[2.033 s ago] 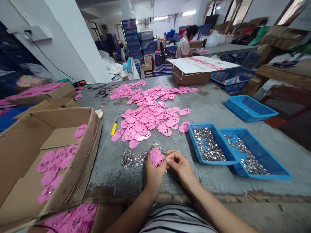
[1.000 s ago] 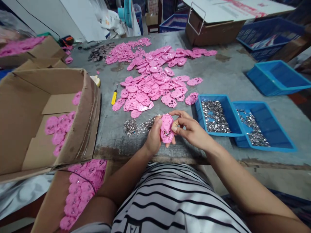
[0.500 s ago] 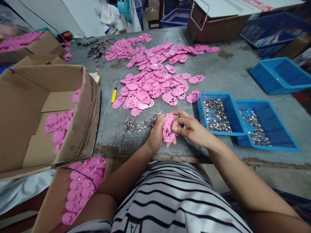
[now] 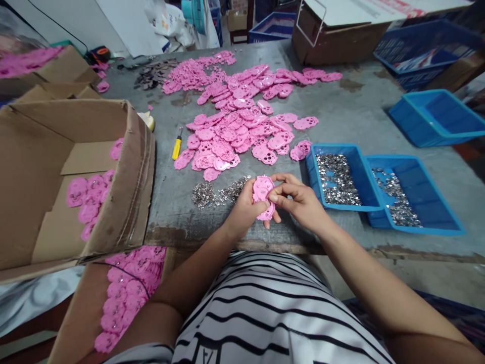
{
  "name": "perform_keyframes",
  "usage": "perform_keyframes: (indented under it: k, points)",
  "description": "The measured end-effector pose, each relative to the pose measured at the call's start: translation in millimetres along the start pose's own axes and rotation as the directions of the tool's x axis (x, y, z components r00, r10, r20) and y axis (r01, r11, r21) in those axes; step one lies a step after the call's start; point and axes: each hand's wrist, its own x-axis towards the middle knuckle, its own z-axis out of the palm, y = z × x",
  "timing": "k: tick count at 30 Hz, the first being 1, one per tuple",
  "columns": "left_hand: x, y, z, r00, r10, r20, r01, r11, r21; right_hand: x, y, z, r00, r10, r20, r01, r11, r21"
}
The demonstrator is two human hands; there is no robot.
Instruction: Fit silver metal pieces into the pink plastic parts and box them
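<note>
My left hand point(image 4: 244, 208) grips a pink plastic casing point(image 4: 262, 188) over the table's front edge, its thumb lying across the lower part of the casing. At the casing's right side my right hand point(image 4: 295, 198) is closed in a pinch, fingertips against its face; whatever small thing they may hold is hidden. Just beyond my left hand lie small piles of shiny metal pieces point(image 4: 204, 194). A heap of similar pink casings point(image 4: 235, 134) spreads over the table behind. To the right, a blue tray point(image 4: 375, 208) holds more metal pieces.
A second blue tray point(image 4: 449, 222) with metal pieces adjoins the first, and another blue bin point(image 4: 424, 126) stands farther back. At left a cardboard box point(image 4: 138, 151) contains several pink casings. A yellow screwdriver point(image 4: 177, 147) lies beside it. Small pink parts point(image 4: 189, 76) are piled at the back.
My left thumb has moved from the casing's left edge onto its lower face, covering the holes there. My right fingertips have shifted slightly up the casing.
</note>
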Motion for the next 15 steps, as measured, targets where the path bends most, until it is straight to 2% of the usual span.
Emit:
perform_keyframes:
  k: [9, 15]
  points:
    - [1.3, 3.0, 3.0, 0.999, 0.004, -0.043, -0.001, 0.996, 0.086, -1.6, -5.5, 0.4, 0.999, 0.040, -0.007, -0.039, 0.999, 0.036]
    - [2.3, 3.2, -0.6, 0.997, 0.055, -0.045, -0.048, 0.988, 0.147, -2.1, 1.4, 2.4, 0.970, 0.043, -0.241, -0.015, 0.993, 0.115]
